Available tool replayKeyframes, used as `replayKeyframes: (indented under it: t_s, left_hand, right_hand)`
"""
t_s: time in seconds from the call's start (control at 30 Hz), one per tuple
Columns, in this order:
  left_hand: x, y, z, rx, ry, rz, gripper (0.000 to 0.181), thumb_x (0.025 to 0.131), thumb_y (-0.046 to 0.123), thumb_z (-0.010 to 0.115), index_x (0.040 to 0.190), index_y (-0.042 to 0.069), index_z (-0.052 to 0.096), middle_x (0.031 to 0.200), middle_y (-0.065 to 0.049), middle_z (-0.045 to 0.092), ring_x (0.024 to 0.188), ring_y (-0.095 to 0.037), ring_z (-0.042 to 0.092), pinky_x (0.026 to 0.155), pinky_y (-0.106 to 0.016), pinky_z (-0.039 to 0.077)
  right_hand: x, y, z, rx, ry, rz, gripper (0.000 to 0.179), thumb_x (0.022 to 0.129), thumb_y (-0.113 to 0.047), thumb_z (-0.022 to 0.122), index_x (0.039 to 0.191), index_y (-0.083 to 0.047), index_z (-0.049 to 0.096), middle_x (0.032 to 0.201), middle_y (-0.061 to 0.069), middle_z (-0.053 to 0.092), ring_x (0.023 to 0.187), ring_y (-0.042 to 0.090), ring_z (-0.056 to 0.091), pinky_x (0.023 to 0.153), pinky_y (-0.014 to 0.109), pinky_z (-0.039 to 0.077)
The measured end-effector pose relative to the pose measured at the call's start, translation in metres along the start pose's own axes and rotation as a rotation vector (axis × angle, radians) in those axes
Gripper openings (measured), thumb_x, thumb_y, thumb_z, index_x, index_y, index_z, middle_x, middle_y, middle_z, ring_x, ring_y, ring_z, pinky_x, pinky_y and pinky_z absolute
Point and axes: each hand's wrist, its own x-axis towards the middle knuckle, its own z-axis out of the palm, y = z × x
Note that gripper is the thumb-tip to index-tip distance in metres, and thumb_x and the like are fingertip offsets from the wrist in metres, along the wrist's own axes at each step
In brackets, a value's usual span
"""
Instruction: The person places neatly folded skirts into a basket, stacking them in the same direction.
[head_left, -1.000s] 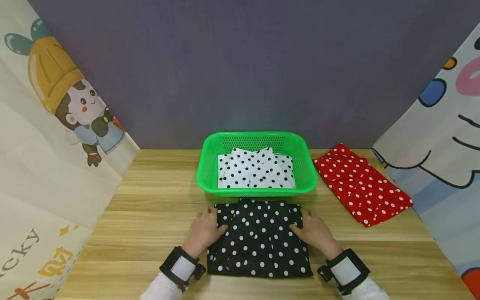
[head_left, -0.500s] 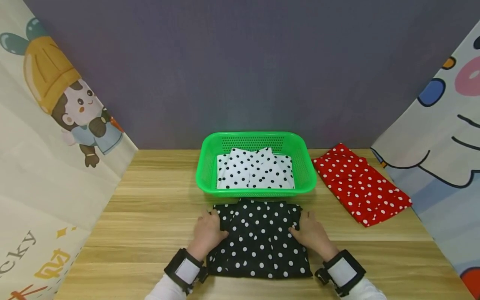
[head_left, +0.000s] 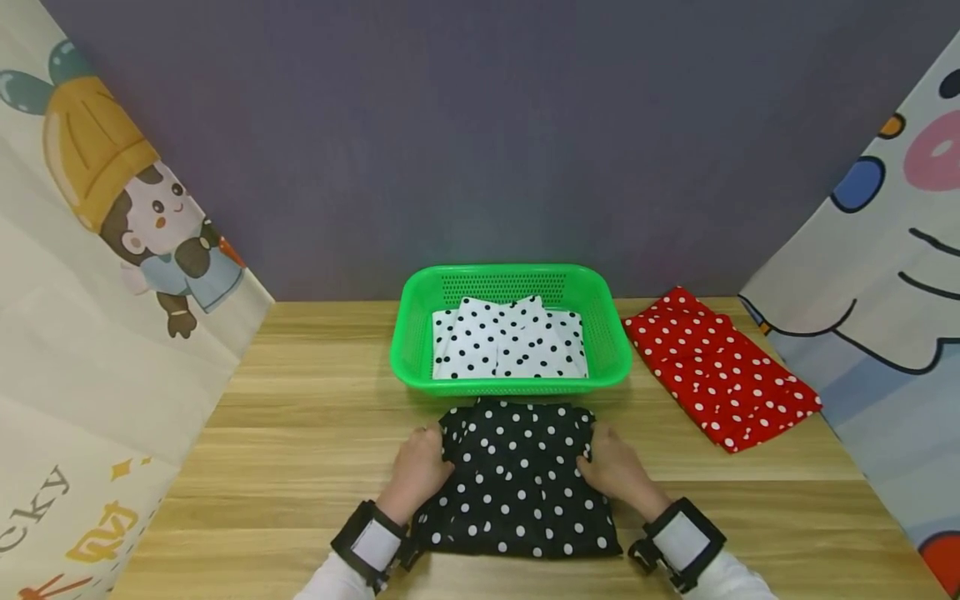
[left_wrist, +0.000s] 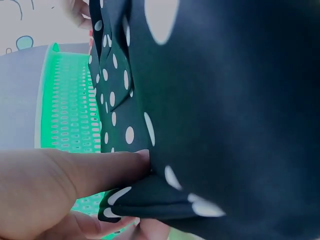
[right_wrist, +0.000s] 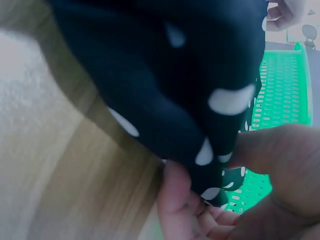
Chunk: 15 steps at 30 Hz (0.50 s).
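In the head view a folded black cloth with white dots [head_left: 517,492] lies at the front middle of the table. My left hand [head_left: 417,468] pinches its left side, and my right hand [head_left: 617,468] pinches the right side. In the left wrist view the left thumb [left_wrist: 115,170] presses on top of the cloth, with other fingers under its edge. The right wrist view shows the fabric [right_wrist: 165,90] between the right thumb [right_wrist: 260,150] and fingers, its lower edge hanging above the wood. The far corners of the cloth are bunched inward at the hands.
Just beyond the cloth stands a green basket [head_left: 510,387] holding a folded white cloth with black dots [head_left: 510,346]. A folded red cloth with white dots [head_left: 720,375] lies slanted at the right of the wooden table [head_left: 300,467]. A dark grey wall [head_left: 495,150] rises behind.
Both hands have closed their fingers on the sides of the black cloth. Its far corners have drawn inward, and the left hand has shifted slightly right. The basket and red cloth stay in place.
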Motion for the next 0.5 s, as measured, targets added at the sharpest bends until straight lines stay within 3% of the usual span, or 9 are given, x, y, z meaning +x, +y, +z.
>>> replayKeyframes:
  t_s: [0.13, 0.33, 0.5]
  left_hand:
    - [0.000, -0.002, 0.001, -0.036, -0.020, 0.001, 0.035, 0.064, 0.001, 0.074, 0.094, -0.006, 0.057, 0.079, -0.018, 0.061, 0.065, -0.026, 0.058, 0.053, -0.035, 0.048]
    - [-0.005, -0.007, 0.001, -0.074, -0.024, 0.010, 0.038, 0.065, 0.000, 0.073, 0.098, -0.003, 0.057, 0.085, -0.018, 0.063, 0.073, -0.026, 0.060, 0.060, -0.037, 0.050]
    - [-0.013, -0.009, -0.001, -0.117, 0.004, 0.039, 0.036, 0.066, 0.001, 0.074, 0.098, 0.000, 0.057, 0.087, -0.015, 0.064, 0.076, -0.024, 0.061, 0.062, -0.036, 0.050]
  right_hand:
    - [0.002, 0.001, 0.003, 0.043, -0.001, -0.009, 0.057, 0.083, -0.009, 0.058, 0.125, 0.017, 0.030, 0.112, 0.035, 0.051, 0.080, 0.028, 0.055, 0.064, 0.039, 0.050]
    - [-0.002, 0.001, 0.005, 0.092, 0.027, -0.014, 0.054, 0.083, -0.009, 0.058, 0.126, 0.012, 0.033, 0.117, 0.032, 0.051, 0.090, 0.029, 0.056, 0.072, 0.042, 0.050]
    - [-0.012, 0.000, 0.006, 0.114, 0.106, -0.055, 0.052, 0.082, -0.006, 0.060, 0.124, 0.010, 0.035, 0.118, 0.029, 0.052, 0.095, 0.029, 0.056, 0.076, 0.045, 0.050]
